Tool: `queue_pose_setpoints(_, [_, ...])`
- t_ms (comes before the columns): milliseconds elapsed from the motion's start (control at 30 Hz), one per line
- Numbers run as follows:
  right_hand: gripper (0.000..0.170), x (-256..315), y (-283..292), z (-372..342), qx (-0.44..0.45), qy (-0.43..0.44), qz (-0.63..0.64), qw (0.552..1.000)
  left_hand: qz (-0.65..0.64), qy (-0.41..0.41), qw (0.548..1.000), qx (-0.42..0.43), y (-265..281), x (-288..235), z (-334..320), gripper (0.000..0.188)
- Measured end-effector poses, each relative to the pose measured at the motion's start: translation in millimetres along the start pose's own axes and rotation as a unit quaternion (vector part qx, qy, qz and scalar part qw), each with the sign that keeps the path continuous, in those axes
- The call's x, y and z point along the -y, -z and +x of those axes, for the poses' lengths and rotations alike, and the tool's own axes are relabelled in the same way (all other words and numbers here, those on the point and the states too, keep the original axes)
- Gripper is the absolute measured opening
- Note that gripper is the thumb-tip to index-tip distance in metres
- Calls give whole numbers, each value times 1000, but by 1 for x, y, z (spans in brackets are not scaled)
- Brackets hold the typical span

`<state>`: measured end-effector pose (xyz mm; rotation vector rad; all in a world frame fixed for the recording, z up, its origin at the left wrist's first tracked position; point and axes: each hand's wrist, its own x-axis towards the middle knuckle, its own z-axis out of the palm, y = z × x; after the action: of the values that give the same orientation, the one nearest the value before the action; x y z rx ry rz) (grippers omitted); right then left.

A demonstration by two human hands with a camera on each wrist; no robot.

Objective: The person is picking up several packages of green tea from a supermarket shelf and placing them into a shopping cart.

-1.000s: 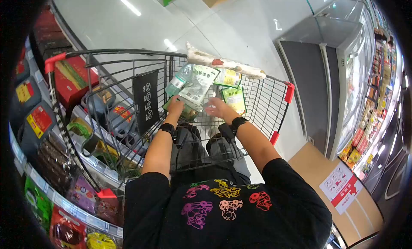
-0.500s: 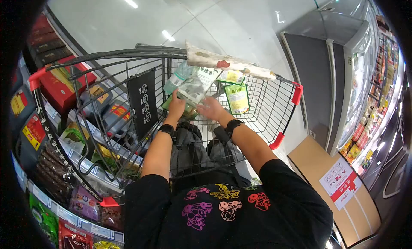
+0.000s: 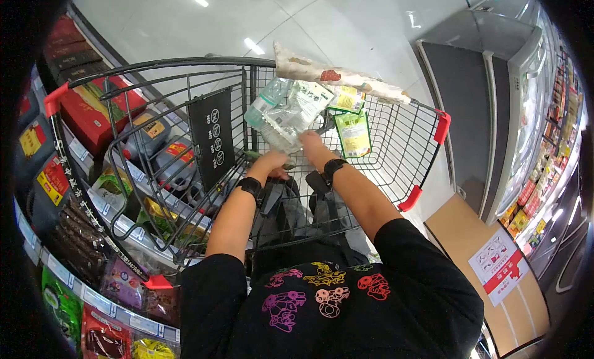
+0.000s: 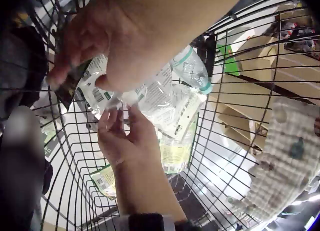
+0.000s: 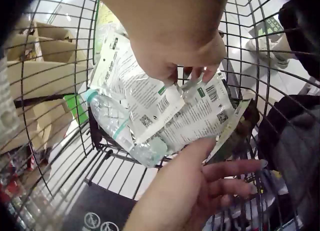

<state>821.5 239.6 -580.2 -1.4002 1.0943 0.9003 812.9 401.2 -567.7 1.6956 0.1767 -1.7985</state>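
Observation:
Inside the cart basket lie several clear-and-white plastic packets with green print, overlapping in a pile. My right hand (image 5: 185,50) pinches the edge of one printed packet (image 5: 155,95) between thumb and fingertips. Beside it my left hand (image 5: 192,186) is spread, its thumb by another packet (image 5: 200,116) and its fingers apart with nothing in them. A dark green packet (image 5: 232,131) stands at the pile's end, next to the left fingers. Along the pile's other side lies a clear bottle (image 5: 112,118) with a teal cap. Two yellow-green packets (image 3: 352,135) rest to the right in the head view.
The black wire shopping cart (image 3: 396,142) has red corners and a cloth-like cover (image 3: 340,74) on its far bar. Shelves with jugs (image 3: 179,164) and bags stand at the left. A freezer (image 3: 458,111) and a cardboard box (image 3: 464,223) stand at the right.
My left hand has come off the packets' left edge and drawn back toward me, fingers spreading. My right hand has moved up onto a packet edge and pinches it.

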Motion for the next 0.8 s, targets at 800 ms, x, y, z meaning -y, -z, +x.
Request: queue_pose_setpoints(800, [27, 37, 76, -69, 31, -8, 70, 997, -729, 69, 675, -93, -42, -69, -42, 53])
